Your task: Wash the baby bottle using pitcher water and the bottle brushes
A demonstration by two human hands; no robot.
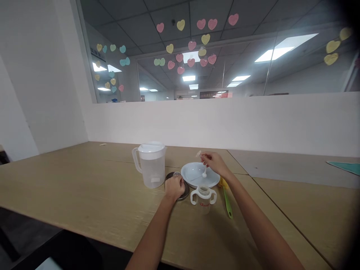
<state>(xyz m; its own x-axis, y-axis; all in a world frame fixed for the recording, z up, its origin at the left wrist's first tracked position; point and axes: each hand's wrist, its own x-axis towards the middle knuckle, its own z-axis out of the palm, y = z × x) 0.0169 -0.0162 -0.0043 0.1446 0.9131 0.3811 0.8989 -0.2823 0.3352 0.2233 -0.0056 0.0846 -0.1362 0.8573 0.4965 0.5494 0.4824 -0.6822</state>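
My right hand is raised over a pale blue-white plate, its fingers pinching a straw that hangs down with a small white weight at its lower end. A translucent tip shows above the fingertips. My left hand is closed over a dark round metal tray or lid; a small clear round piece shows just beyond its knuckles, and what the fingers hold is hidden. Between my forearms stands a clear baby bottle with white side handles, its neck uncovered.
A translucent lidded pitcher stands left of my left hand. Right of the bottle lies a brush with a green handle and yellow head, partly beside the plate. A teal item lies far right. A white wall rises behind the table.
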